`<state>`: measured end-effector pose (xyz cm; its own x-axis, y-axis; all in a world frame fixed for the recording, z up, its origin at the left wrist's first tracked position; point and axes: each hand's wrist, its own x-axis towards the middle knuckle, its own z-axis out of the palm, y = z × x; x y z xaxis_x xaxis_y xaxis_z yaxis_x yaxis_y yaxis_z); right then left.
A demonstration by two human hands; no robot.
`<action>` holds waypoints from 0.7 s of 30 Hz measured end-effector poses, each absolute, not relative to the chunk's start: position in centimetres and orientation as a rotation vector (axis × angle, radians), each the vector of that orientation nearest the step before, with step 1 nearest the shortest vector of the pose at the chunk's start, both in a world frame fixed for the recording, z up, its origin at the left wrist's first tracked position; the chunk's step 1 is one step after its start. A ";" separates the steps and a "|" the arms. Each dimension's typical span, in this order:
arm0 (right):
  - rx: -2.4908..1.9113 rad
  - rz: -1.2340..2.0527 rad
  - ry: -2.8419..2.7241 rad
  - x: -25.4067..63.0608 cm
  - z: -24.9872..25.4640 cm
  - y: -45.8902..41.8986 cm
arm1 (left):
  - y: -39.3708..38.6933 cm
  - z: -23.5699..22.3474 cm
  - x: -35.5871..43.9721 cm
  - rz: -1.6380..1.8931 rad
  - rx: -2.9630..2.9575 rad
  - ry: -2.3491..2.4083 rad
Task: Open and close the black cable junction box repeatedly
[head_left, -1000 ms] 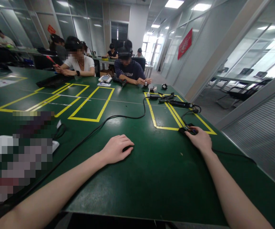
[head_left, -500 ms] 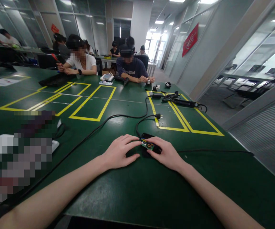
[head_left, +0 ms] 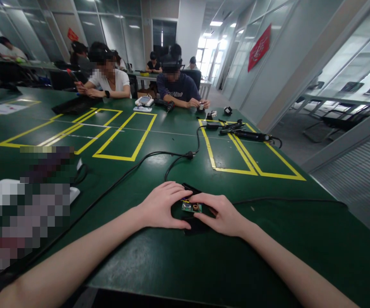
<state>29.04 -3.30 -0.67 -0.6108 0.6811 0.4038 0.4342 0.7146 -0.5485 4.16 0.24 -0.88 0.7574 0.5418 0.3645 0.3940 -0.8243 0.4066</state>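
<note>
A small green circuit board point(head_left: 191, 207) with a copper-coloured coil lies between my hands, over a black plastic case point(head_left: 198, 227). My right hand point(head_left: 228, 215) pinches the board between the forefinger at its far edge and the thumb at its near edge. On the other side, my left hand point(head_left: 159, 206) curves round the case, its thumb at the near left edge and its fingers by the far edge. Beyond the case runs a black cord ending in a power plug point(head_left: 190, 155). Both palms partly hide the case.
Yellow tape rectangles point(head_left: 133, 158) mark the green table point(head_left: 140, 261). Black cables point(head_left: 130, 173) cross it. A black cylindrical tool point(head_left: 252, 136) lies far right, and a power drill point(head_left: 168, 105) at the back. Two people point(head_left: 109, 81) sit opposite, their hands busy with objects.
The board and case have shifted left and nearer, and the case has turned. The plug has swung left. My left thumb now meets the case edge; my right hand stays on the board.
</note>
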 end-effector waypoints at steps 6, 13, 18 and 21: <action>-0.844 0.422 -2.349 29.5 -1.4 -2.7 | 0.3 -0.9 4.0 0.689 2.601 0.717; -0.907 0.456 -2.405 30.2 -1.1 -2.4 | 0.3 -0.6 4.2 0.720 2.561 0.743; -0.904 0.499 -2.377 30.2 -1.0 -2.3 | 0.2 -0.5 4.2 0.739 2.552 0.718; -0.905 0.524 -2.354 30.3 -1.1 -2.2 | 0.2 -0.5 4.1 0.726 2.554 0.723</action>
